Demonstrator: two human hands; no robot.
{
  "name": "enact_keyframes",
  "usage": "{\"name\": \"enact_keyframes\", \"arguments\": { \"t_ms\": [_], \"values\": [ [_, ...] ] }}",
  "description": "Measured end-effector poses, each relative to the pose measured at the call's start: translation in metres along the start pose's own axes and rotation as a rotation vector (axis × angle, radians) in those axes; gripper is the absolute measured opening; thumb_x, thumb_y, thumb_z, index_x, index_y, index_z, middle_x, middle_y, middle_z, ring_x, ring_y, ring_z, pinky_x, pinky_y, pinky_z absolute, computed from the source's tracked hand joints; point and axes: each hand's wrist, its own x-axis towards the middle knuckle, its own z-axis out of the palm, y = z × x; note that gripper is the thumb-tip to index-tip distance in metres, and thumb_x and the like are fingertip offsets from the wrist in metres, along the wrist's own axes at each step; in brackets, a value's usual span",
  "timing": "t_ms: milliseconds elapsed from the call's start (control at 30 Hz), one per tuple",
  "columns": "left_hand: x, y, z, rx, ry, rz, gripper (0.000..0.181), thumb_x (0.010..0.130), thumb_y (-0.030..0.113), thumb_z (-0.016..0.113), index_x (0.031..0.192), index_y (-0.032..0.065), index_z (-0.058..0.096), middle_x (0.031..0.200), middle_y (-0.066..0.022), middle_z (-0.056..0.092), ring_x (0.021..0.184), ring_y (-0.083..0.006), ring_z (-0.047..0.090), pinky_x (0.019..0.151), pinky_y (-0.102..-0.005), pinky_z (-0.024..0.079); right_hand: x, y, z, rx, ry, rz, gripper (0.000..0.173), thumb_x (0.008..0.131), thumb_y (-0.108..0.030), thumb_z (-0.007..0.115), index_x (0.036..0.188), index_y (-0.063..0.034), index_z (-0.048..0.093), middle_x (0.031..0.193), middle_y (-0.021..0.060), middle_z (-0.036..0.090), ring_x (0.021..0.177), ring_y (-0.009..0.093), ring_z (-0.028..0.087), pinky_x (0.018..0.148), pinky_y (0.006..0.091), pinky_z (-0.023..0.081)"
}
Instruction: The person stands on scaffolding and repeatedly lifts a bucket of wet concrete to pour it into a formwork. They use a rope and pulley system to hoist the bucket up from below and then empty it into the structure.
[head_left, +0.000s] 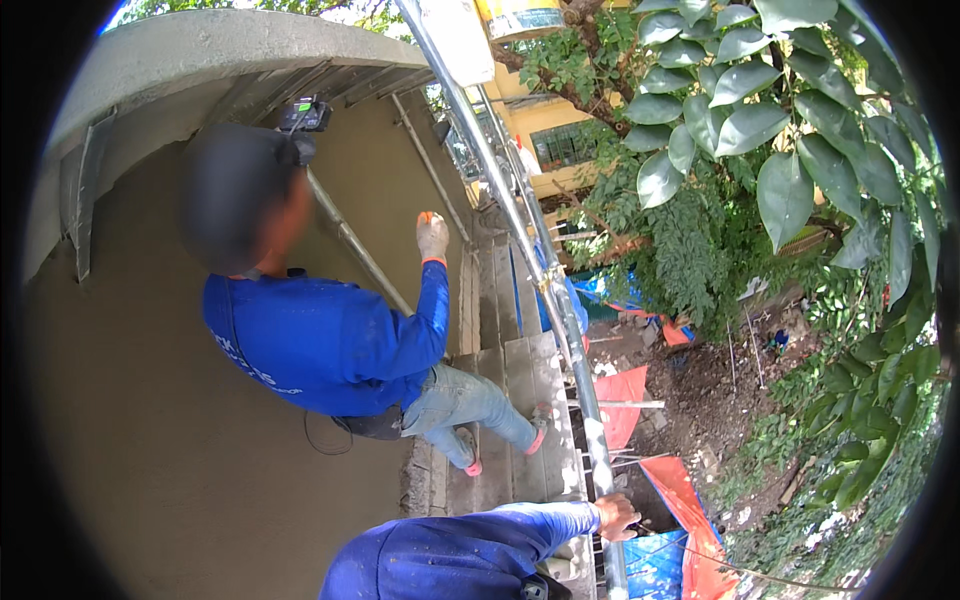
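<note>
A blue-sleeved arm crosses the bottom of the view, and my right hand (616, 516), bare, is closed around a steel scaffold pipe (589, 390) that serves as a rail. My left hand is out of view. Before me a co-worker in a blue shirt (300, 337) and jeans stands on the scaffold planks (491, 405), back mostly turned. That person's gloved hand (433, 238) is raised near a smooth cement-rendered wall (225, 472); I cannot tell whether it holds anything.
A concrete ledge (225, 52) curves overhead, with a slanted metal pipe (360, 244) below it. Right of the rail is a drop to rubble ground (690, 397) with orange tarpaulin (679, 487) and blue tarpaulin (656, 562). Leafy branches (757, 97) hang at upper right.
</note>
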Motion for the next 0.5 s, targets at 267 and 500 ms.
{"name": "enact_keyframes", "arguments": {
  "t_ms": [267,500],
  "values": [
    [-0.011,0.006,0.002,0.007,-0.069,-0.005,0.046,0.084,0.046,0.058,0.099,0.0024,0.065,0.079,-0.0149,0.068,0.086,-0.0344,0.065,0.082,-0.0472,0.049,-0.053,0.004,0.020,0.135,-0.149,0.052,0.024,0.091,-0.027,0.062,0.099,-0.0065,0.070,0.086,0.0112,0.064,0.074,0.024,0.060,0.070,0.0423,0.043],
    [0.019,0.014,-0.013,-0.016,-0.314,0.025,0.051,0.088,0.049,0.052,0.102,0.0011,0.064,0.087,-0.0204,0.069,0.088,-0.0390,0.067,0.083,-0.0512,0.051,-0.003,0.001,-0.012,0.106,-0.526,0.081,0.026,0.091,-0.030,0.059,0.101,-0.0092,0.071,0.088,0.0108,0.065,0.079,0.025,0.060,0.077,0.0443,0.040]
  ]
}}
